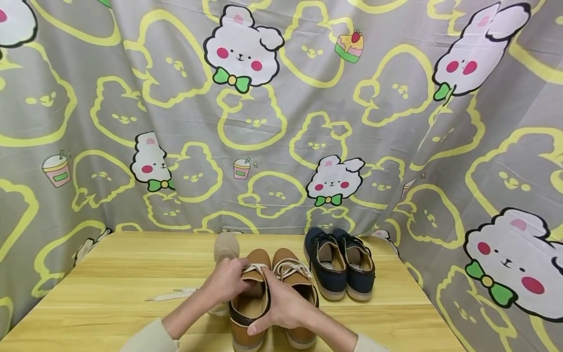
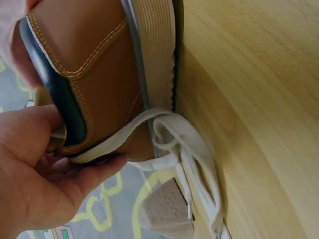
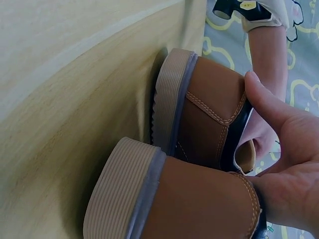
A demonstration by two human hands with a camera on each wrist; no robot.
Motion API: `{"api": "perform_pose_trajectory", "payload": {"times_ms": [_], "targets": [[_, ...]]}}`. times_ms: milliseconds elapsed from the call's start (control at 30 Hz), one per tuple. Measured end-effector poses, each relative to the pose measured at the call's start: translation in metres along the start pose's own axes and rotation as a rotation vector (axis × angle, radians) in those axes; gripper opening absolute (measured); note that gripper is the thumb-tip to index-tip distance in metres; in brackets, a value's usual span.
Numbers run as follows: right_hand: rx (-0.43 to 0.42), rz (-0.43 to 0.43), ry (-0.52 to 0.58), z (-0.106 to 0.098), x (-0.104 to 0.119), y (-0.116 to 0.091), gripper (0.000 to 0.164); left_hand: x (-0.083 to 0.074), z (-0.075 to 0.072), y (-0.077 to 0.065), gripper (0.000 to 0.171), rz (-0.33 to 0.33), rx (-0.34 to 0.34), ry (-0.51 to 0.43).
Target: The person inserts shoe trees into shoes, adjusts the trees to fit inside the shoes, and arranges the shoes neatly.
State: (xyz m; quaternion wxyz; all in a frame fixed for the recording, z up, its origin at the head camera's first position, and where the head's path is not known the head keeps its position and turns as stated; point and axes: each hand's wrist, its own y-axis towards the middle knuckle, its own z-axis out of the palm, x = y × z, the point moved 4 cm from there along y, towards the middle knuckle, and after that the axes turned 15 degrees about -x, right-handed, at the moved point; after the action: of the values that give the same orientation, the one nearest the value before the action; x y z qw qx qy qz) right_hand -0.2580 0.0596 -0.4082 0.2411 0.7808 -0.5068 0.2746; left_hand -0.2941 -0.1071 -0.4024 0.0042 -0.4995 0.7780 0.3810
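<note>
Two brown lace-up shoes stand side by side on the wooden table, toes away from me. My left hand (image 1: 226,281) grips the left brown shoe (image 1: 246,337) at the front of its opening, beside the white laces (image 2: 194,154). Those laces trail down its outer side onto the table. My right hand (image 1: 286,305) holds the same shoe along its right side, thumb over the dark heel collar (image 3: 238,127); its other fingers are partly hidden between the shoes. The right brown shoe (image 1: 303,337) stands close beside that hand, its laces (image 1: 292,269) across the front.
A pair of navy shoes (image 1: 332,283) stands to the right on the table (image 1: 132,264). Behind my left hand is a beige, rounded, shoe-shaped thing (image 1: 226,244), partly covered. A patterned grey curtain (image 1: 281,122) hangs behind the table and along its sides.
</note>
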Motion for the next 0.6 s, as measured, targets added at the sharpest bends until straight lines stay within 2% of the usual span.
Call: {"api": "perform_pose_trajectory", "payload": {"times_ms": [133, 300, 500, 600], "targets": [[0.004, 0.004, 0.004, 0.0, -0.001, -0.001, 0.128, 0.002, -0.002, -0.001, 0.02, 0.011, 0.075, -0.03], [0.002, -0.005, -0.003, 0.0, 0.0, -0.001, 0.129, 0.004, -0.005, -0.002, 0.025, -0.05, 0.164, -0.086], [-0.003, -0.004, -0.002, 0.001, 0.0, 0.0, 0.13, 0.002, -0.017, -0.002, 0.047, -0.114, 0.243, -0.131], [-0.007, 0.0, 0.001, 0.001, 0.0, -0.001, 0.13, 0.0, -0.025, -0.001, 0.053, -0.131, 0.281, -0.149]]}}
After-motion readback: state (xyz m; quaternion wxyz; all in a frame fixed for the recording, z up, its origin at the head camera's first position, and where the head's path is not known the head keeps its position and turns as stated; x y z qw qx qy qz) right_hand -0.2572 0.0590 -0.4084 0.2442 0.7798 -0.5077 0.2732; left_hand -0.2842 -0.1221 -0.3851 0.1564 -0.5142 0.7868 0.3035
